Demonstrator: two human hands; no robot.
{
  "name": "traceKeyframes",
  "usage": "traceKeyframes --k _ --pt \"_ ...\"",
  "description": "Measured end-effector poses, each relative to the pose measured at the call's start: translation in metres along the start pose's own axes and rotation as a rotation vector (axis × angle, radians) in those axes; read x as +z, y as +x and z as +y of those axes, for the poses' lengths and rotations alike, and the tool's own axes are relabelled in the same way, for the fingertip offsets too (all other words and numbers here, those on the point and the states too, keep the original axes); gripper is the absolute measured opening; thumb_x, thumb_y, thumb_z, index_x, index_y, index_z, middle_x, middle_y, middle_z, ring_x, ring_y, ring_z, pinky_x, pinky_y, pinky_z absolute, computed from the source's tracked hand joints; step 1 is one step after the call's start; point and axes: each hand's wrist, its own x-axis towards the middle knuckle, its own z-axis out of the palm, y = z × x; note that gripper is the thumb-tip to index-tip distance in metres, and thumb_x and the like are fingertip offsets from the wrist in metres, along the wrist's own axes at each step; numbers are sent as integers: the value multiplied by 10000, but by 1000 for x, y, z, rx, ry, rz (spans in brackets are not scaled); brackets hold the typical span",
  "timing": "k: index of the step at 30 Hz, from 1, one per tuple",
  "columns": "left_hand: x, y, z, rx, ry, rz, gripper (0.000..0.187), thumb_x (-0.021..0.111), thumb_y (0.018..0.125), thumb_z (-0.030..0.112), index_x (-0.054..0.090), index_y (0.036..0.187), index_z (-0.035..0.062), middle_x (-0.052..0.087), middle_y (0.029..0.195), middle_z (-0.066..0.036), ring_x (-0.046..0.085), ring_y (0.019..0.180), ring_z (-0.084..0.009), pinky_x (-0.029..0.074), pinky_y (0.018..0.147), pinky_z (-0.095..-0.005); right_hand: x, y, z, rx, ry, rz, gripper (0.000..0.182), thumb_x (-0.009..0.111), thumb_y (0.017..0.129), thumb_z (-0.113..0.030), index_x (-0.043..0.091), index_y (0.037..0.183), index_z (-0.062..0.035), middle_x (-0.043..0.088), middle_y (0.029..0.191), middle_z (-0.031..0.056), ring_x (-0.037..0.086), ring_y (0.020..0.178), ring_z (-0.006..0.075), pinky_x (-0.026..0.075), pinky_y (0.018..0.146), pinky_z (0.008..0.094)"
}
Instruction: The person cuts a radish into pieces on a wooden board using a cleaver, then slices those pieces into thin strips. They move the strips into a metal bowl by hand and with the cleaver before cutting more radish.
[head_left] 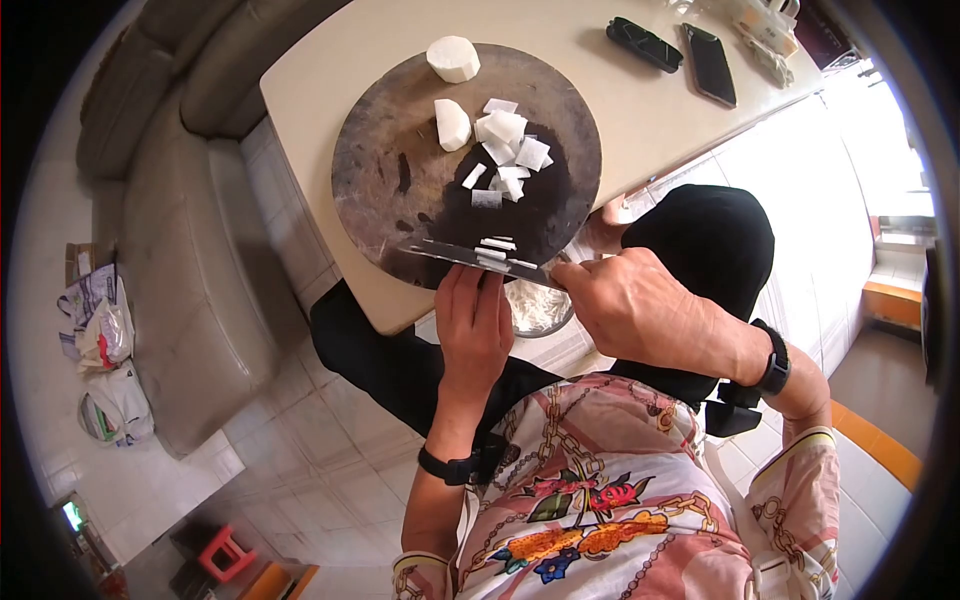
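Note:
My right hand [632,302] is closed around the handle of a kitchen knife [470,262], its blade lying across the near edge of a round dark cutting board [370,150]. Several thin white strips [494,252] lie along the blade. Against the near side of the blade, my left hand [472,325] has its fingers stretched out, their tips partly hidden. Farther back on the board are thin white slices [507,125], a cut chunk of white radish [452,125] and a round radish piece [453,60]. Below the board edge, a bowl [540,330] contains white shreds [536,302].
The board stands on a cream table [310,65]. On its far right lie a black case [644,45], a phone [710,65] and a white bag [768,25]. A grey sofa [195,290] is to the left, with bags [105,330] beyond it and a red stool [227,552].

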Motion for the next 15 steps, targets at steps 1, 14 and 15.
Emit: traceKeyframes --k 1,14,15 --pt "1 -1 0 -4 -7 23 229 622 834 -32 638 1061 -40 594 1135 -166 568 1057 -375 481 888 -449 1 -1 1 2 1 -1 165 590 669 12 562 824 62 589 588 194 621 552 371 480 502 437" --pt "-1 6 0 3 16 12 262 630 838 -18 644 1099 -29 596 1149 -143 562 1062 -346 484 892 -426 0 1 9 57 123 63 79 589 686 22 560 754 52 556 567 222 600 559 406 473 517 462" --pt "-1 7 -1 -10 6 11 270 629 838 -15 640 1108 -25 594 1152 -141 559 1064 -347 477 899 -430 -1 0 8 55 105 81 80 590 686 21 562 754 52 554 567 226 601 565 407 473 522 464"
